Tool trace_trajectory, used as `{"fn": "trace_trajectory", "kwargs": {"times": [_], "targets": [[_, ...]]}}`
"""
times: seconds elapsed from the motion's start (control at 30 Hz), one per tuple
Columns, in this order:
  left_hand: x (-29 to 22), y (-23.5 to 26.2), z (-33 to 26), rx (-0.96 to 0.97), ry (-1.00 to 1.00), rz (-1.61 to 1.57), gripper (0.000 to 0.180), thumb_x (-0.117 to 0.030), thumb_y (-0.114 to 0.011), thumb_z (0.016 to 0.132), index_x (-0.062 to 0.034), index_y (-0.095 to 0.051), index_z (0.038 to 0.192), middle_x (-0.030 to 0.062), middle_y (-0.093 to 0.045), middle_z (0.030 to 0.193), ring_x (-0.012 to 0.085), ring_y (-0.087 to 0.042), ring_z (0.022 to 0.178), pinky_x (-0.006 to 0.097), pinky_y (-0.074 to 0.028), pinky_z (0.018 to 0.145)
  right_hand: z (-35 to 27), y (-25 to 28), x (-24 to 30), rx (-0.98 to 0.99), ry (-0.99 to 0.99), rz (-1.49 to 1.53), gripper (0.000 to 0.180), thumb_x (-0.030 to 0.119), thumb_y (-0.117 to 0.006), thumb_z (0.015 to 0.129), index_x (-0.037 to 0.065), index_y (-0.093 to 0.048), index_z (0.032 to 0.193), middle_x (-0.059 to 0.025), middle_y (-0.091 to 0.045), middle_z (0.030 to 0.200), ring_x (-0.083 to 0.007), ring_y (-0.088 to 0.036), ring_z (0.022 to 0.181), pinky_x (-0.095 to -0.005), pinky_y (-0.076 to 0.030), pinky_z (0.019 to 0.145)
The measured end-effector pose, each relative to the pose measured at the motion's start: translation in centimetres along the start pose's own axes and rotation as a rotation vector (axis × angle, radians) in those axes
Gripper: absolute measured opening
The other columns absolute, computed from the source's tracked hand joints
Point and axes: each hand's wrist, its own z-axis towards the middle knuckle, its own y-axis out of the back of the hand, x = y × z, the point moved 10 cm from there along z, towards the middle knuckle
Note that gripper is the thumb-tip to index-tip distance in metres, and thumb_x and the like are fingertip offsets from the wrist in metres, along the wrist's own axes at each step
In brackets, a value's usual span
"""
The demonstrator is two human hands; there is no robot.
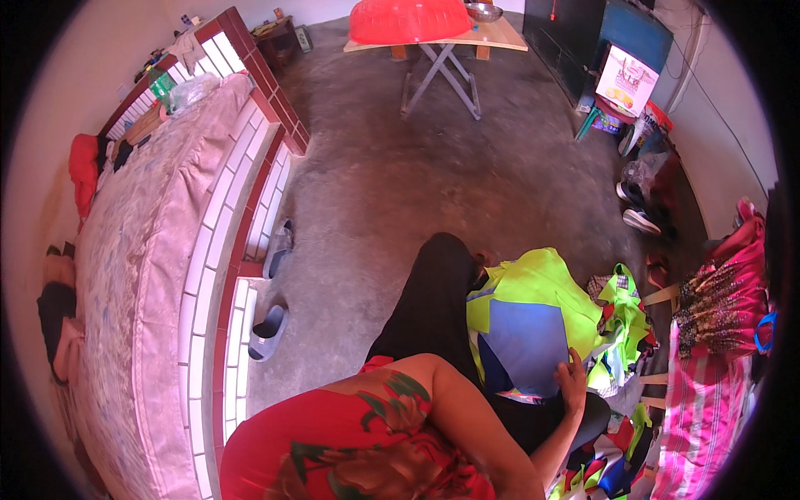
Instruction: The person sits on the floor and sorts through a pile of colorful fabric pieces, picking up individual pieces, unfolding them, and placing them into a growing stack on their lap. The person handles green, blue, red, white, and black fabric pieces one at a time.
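Observation:
A folded or bundled garment in neon yellow-green (543, 273) with a large blue-grey panel (523, 343) lies across my black-trousered lap. At the right edge of the blue-grey panel is my right hand (571, 379). Its fingers are stretched out and apart, touching the cloth, and no firm grip on it shows. My left forearm (487, 425) runs from the bent elbow down to the lower edge, so the left hand is out of the picture. Beside the garment on the right lies a heap of yellow-green and checked cloth pieces (618, 333).
More multicoloured scraps (612, 454) lie at the lower right, next to a pink plaid cloth (707, 400). On the left stands a bed (158, 308) with a tiled side and grey slippers (268, 333) by it. A folding table (492, 37) holds a red basin (408, 21). Shoes (640, 221) stand along the right wall.

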Motion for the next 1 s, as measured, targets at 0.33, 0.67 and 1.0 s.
{"fn": "trace_trajectory", "kwargs": {"times": [0.33, 0.67, 1.0], "targets": [[-4.4, 11.9, -8.8, -0.7, 0.247, -0.097, 0.05, -0.002, -0.064, 0.078, -0.0053, -0.045, 0.125, 0.0116, -0.052, 0.122, 0.0207, -0.056, 0.102, 0.036, -0.045, 0.09, 0.3, 0.4, 2.2, -0.053, 0.079, -0.029, 0.054, 0.018, -0.059, 0.089, 0.006, -0.04, 0.138, -0.0095, -0.06, 0.101, -0.0169, -0.056, 0.093, -0.0282, -0.047, 0.078], [-4.0, 13.6, -10.9, -0.766, 0.194, 0.089, 0.052, -0.005, -0.065, 0.081, -0.0046, -0.044, 0.128, 0.0137, -0.05, 0.128, 0.0217, -0.054, 0.106, 0.038, -0.043, 0.095, -0.1, 0.4, 0.4, -0.157, 0.095, -0.01, 0.047, 0.017, -0.057, 0.085, 0.011, -0.048, 0.131, -0.0175, -0.061, 0.119, -0.032, -0.059, 0.11, -0.0421, -0.047, 0.09], [-8.4, 15.4, -15.3, -0.854, 0.35, 1.294, 0.039, -0.006, -0.066, 0.082, -0.0024, -0.052, 0.119, 0.0114, -0.058, 0.116, 0.0212, -0.055, 0.108, 0.034, -0.041, 0.096, -0.4, 2.8, 3.0, -0.321, 0.169, -0.191, 0.048, 0.026, -0.064, 0.084, 0.005, -0.052, 0.126, -0.0181, -0.068, 0.091, -0.0347, -0.065, 0.087, -0.0418, -0.05, 0.08]]}}
